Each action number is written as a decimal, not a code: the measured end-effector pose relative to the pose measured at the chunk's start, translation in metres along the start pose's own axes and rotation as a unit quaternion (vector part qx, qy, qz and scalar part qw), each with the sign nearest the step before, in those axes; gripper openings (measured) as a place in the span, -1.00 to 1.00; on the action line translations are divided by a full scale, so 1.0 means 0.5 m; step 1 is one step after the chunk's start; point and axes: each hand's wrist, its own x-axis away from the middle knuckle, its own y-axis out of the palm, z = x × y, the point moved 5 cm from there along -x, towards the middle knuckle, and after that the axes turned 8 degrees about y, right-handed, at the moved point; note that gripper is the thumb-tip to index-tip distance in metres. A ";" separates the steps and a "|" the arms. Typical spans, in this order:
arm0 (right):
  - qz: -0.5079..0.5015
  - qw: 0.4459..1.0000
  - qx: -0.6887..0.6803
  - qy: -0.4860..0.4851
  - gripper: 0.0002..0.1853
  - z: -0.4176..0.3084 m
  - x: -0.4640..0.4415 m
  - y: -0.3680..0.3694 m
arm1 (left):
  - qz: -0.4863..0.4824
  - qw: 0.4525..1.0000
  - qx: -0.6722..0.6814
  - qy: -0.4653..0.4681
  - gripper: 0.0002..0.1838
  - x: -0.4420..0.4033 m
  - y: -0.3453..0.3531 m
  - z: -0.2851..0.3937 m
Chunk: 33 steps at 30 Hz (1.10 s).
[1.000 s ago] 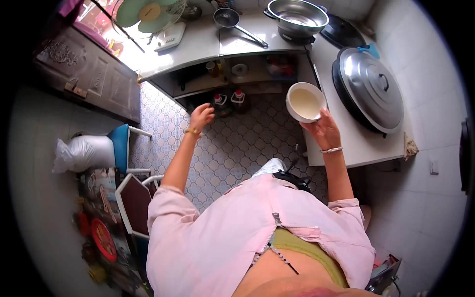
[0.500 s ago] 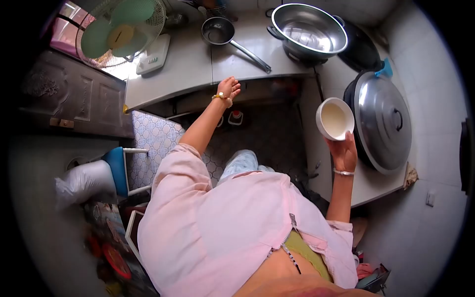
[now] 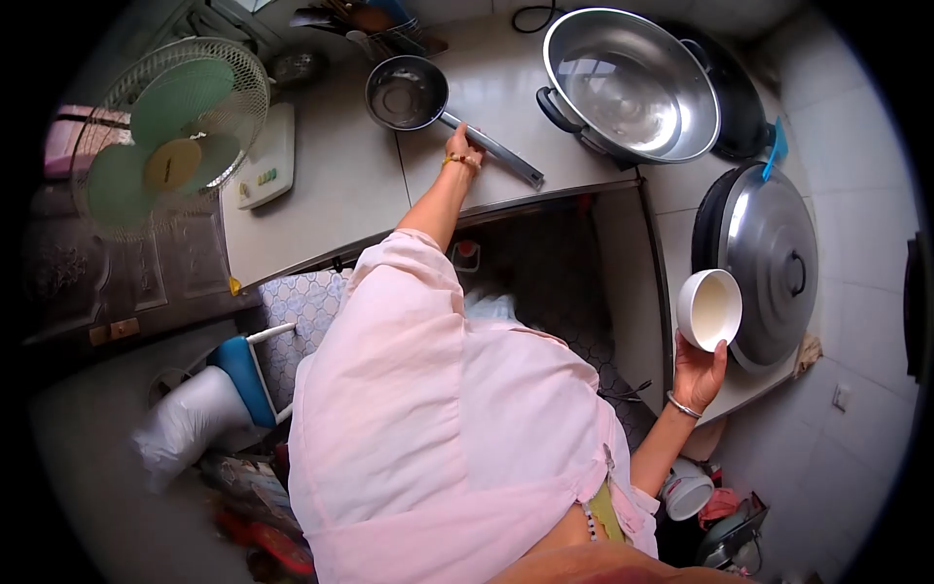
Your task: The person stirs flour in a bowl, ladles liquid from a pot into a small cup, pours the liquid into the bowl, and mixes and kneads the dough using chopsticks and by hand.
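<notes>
A white bowl with pale, milky liquid in it is held in my right hand, whose fingers support it from below and at the near side. The bowl is tilted toward the camera, in front of a large domed metal lid. On the counter lies a small dark frying pan with a long metal handle pointing to the lower right. My left hand has its fingers closed at this handle, near the pan's body. Part of the grip is hidden by the back of the hand.
A large steel wok-like pan stands at the back right, with a black lid behind it. At the left are a green fan and a white scale-like device. A utensil basket sits at the back. A blue stool stands below left.
My left hand has moved forward from the counter's front edge to the frying pan handle. The bowl in my right hand has shifted rightward and down, while the whole view has turned.
</notes>
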 end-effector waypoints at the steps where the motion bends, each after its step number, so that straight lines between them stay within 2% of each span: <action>1: 0.005 1.000 -0.003 -0.001 -0.42 0.003 -0.004 0.004 | 0.018 1.000 -0.002 0.003 -0.85 0.016 0.009 0.006; 2: 0.013 1.000 -0.005 -0.004 -0.42 0.007 -0.007 0.006 | 0.017 1.000 -0.007 -0.004 -0.85 0.026 0.008 0.008; 4: 0.018 1.000 -0.013 -0.008 -0.42 0.008 -0.015 0.005 | -0.066 0.970 -0.149 0.181 -0.80 0.044 0.021 0.062; 5: -0.007 0.999 -0.039 0.006 -0.45 0.011 -0.023 -0.004 | -0.062 0.966 -0.157 0.197 -0.78 0.057 0.015 0.084; 6: 0.001 0.999 -0.042 0.006 -0.45 0.010 -0.022 -0.009 | -0.060 0.961 -0.167 0.213 -0.76 0.075 0.000 0.108; 8: -0.008 0.998 -0.057 0.008 -0.46 0.009 -0.026 -0.009 | -0.115 0.950 -0.221 0.186 -0.77 0.154 0.004 0.161; 9: -0.010 0.998 -0.056 0.007 -0.46 0.008 -0.028 -0.007 | -0.152 0.934 -0.241 0.216 -0.79 0.190 0.015 0.180; 12: -0.013 0.999 -0.041 -0.005 -0.46 0.002 -0.032 -0.003 | -0.242 0.875 -0.307 0.286 -0.83 0.271 0.076 0.242; 14: -0.005 0.999 -0.036 -0.009 -0.46 0.003 -0.033 -0.009 | -0.308 0.809 -0.398 0.304 -0.84 0.324 0.156 0.290; 16: -0.012 0.999 -0.040 -0.008 -0.47 0.004 -0.033 -0.009 | -0.345 0.776 -0.423 0.316 -0.77 0.377 0.249 0.322; 18: -0.013 0.999 -0.030 -0.013 -0.49 0.004 -0.031 -0.003 | -0.423 0.736 -0.441 0.293 -0.54 0.437 0.340 0.317; 19: -0.011 0.999 -0.033 -0.017 -0.49 0.004 -0.028 -0.002 | -0.427 0.734 -0.441 0.291 -0.54 0.450 0.369 0.312; 21: -0.007 0.999 -0.025 -0.018 -0.51 0.004 -0.023 -0.001 | -0.509 0.641 -0.522 0.241 -0.34 0.466 0.423 0.265; 22: -0.005 0.999 -0.029 -0.021 -0.51 0.005 -0.022 -0.004 | -0.515 0.624 -0.549 0.211 -0.28 0.461 0.440 0.242; 27: -0.005 1.000 -0.013 -0.027 -0.52 0.012 -0.010 -0.012 | -0.513 0.490 -0.682 0.179 -0.32 0.427 0.522 0.121; 28: -0.003 0.999 -0.015 -0.029 -0.52 0.013 -0.007 -0.016 | -0.515 0.488 -0.682 0.177 -0.32 0.422 0.536 0.103; 31: -0.001 0.999 -0.018 -0.029 -0.52 0.015 0.000 -0.018 | -0.471 0.289 -0.794 0.255 -0.31 0.397 0.568 0.056; 32: 0.008 0.999 -0.009 -0.031 -0.50 0.015 0.003 -0.011 | -0.473 0.287 -0.793 0.255 -0.31 0.377 0.570 0.042; 33: 0.017 0.999 -0.001 -0.032 -0.48 0.017 0.007 -0.007 | -0.475 0.250 -0.790 0.295 -0.31 0.359 0.573 0.029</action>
